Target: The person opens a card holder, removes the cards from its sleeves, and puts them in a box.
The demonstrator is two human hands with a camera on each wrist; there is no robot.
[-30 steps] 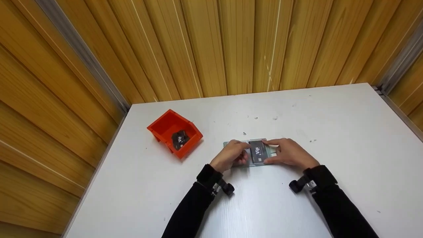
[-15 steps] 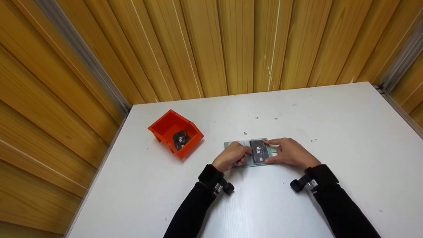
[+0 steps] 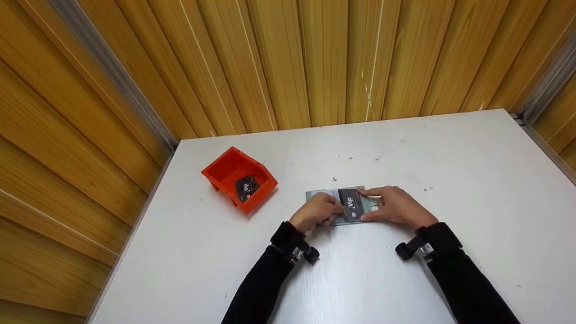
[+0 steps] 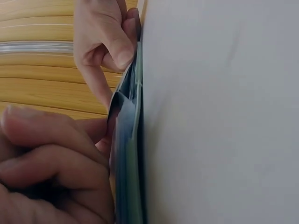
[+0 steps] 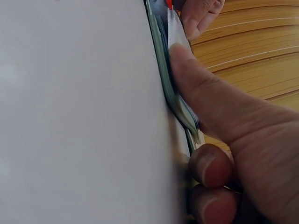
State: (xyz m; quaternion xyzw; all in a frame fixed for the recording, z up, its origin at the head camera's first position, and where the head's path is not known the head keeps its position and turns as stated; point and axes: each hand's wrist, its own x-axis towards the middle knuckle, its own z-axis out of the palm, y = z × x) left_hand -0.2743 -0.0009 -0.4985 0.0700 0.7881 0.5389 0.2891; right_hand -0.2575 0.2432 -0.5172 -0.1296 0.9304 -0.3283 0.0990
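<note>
A card holder (image 3: 330,194) with clear sleeves and a pale green cover lies open on the white table. On its right half is a black card (image 3: 351,203) with "Vip" in white letters. My left hand (image 3: 317,210) has its fingers curled, with the fingertips at the card's left edge, where they seem to pinch it. From the right, my right hand (image 3: 396,207) grips the holder's page by its far and near edges between thumb and index finger. In the left wrist view, the layered sleeves (image 4: 126,168) stand slightly apart near the left fingertips.
An orange bin (image 3: 216,180) stands tilted to the left of the hands, with several black cards (image 3: 246,188) inside. Behind the table (image 3: 180,252) rises a yellow wood-patterned wall (image 3: 279,67).
My left fingertips have shifted slightly along the card's left edge, toward the near side, and curled further. The right hand keeps its grip, and the bin has not moved.
</note>
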